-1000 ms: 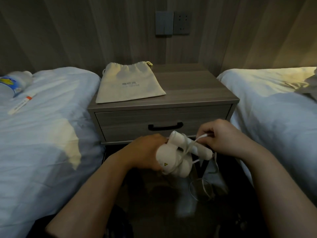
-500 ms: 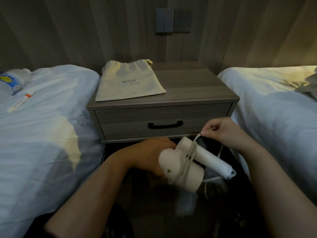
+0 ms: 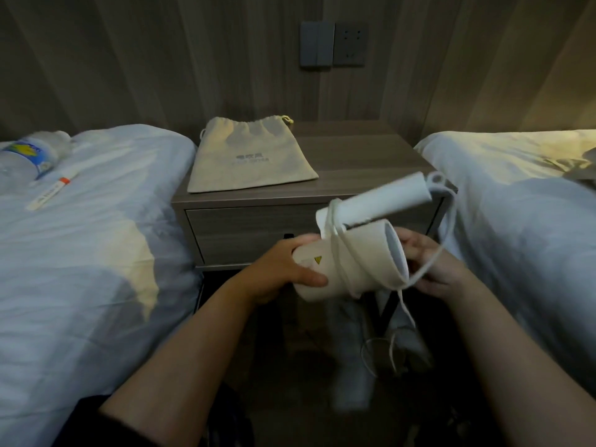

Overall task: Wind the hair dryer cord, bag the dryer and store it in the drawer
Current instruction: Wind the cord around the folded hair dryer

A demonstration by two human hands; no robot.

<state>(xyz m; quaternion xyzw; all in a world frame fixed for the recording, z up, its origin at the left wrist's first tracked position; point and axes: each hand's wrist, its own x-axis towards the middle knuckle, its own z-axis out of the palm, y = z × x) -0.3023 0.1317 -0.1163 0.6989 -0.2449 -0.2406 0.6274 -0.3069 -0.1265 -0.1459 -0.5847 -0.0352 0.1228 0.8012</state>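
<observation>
Two hands work the white hair dryer [image 3: 351,262] in the air in front of the closed drawer [image 3: 258,235] of the bedside table [image 3: 371,162], between two beds. The left hand [image 3: 283,272] is clamped around the rear of the dryer's barrel, beside the small yellow warning mark, with the thumb underneath. The right hand [image 3: 432,269] sits at the open nozzle end, its fingers closed on the white cord [image 3: 442,250], which runs from the tip of the folded handle, loops down past the nozzle and into that hand. A few turns of cord already cross the barrel where the handle hinges, while a loose length hangs below the hands toward the dim floor, where more of it seems to lie coiled; the plug cannot be made out. The step in hand appears to be the winding, and it looks only partly done. The next move likely calls for the right hand to carry the cord around the barrel again while the left holds the dryer steady, keeping the turns snug so they do not slide off the nozzle. A beige drawstring bag [image 3: 250,158] lies flat on the table top, its mouth drawn in at the far edge, well apart from the dryer and not yet opened.
</observation>
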